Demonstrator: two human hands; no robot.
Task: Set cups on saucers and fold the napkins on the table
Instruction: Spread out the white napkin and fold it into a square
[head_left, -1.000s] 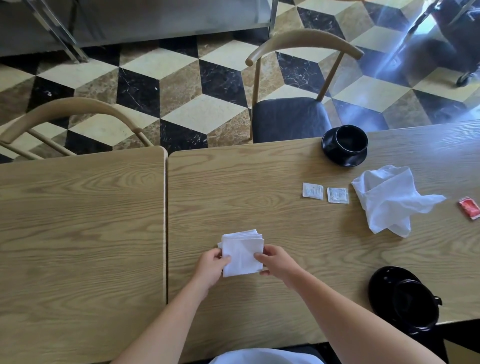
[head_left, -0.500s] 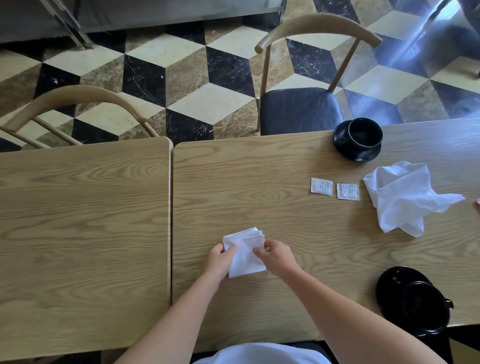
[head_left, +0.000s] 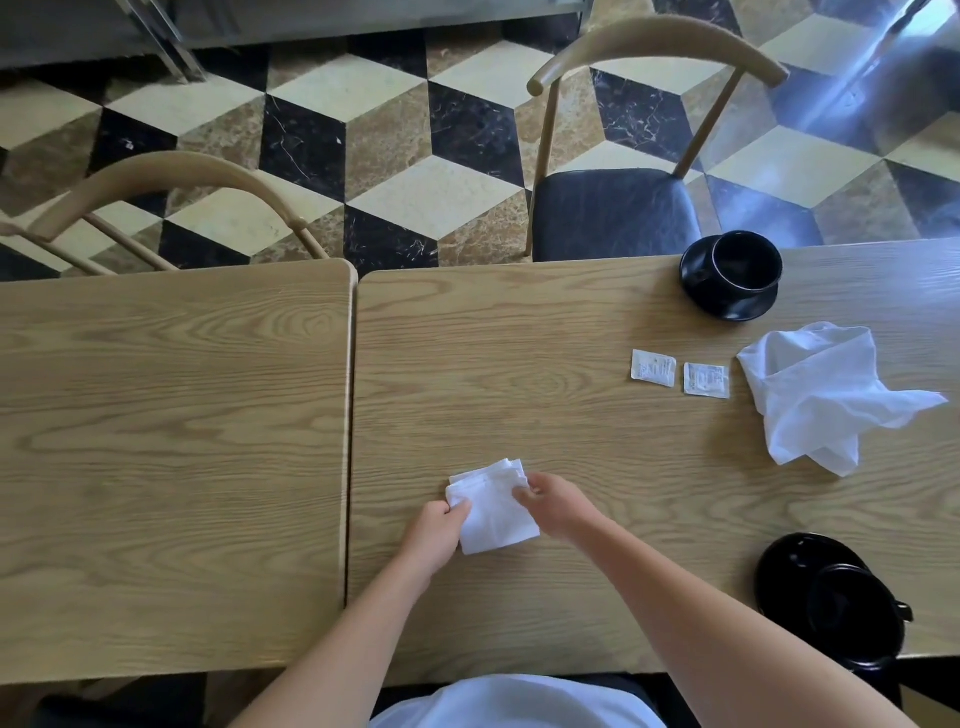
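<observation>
With my left hand (head_left: 435, 530) and right hand (head_left: 549, 503) each in a pinching grip on the folded napkin (head_left: 491, 512), I judge this fold nearly done, and the crumpled napkin (head_left: 823, 392) to its right comes next.

Bright daylight enters from the upper right, throwing bluish glare streaks over the floor (head_left: 852, 88) and a sheen on the table (head_left: 883, 270), while wide-angle distortion bends and softens the edges.

Matt wood-grain table (head_left: 545, 364), white cloth napkin (head_left: 493, 514), glossy black cups (head_left: 745, 262).
</observation>
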